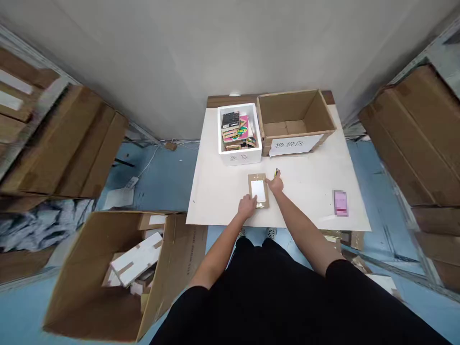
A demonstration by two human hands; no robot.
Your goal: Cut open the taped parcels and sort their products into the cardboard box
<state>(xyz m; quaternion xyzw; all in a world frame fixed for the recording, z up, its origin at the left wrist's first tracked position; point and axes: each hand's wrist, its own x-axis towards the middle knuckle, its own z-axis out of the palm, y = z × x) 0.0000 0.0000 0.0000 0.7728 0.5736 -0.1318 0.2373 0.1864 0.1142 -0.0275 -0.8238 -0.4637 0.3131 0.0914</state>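
A small flat cardboard parcel (258,190) with a white label and shiny tape lies on the white table in front of me. My left hand (247,206) grips its lower left edge, the thumb over the label. Beside the parcel's upper right edge is my right hand (275,183), closed around a small yellow-and-black tool (276,172) that looks like a utility knife. Its tip points away from me, and most of it is hidden by the fingers. Some fingers of the right hand reach the parcel's edge.
Behind the parcel stand a white foam box (240,157) of small packaged goods and an open cardboard box (296,129) with a paper sign. A blurred pink item (340,203) lies at the table's right. A large carton (77,287) with parcels is at left; stacked cartons (427,124) stand at right.
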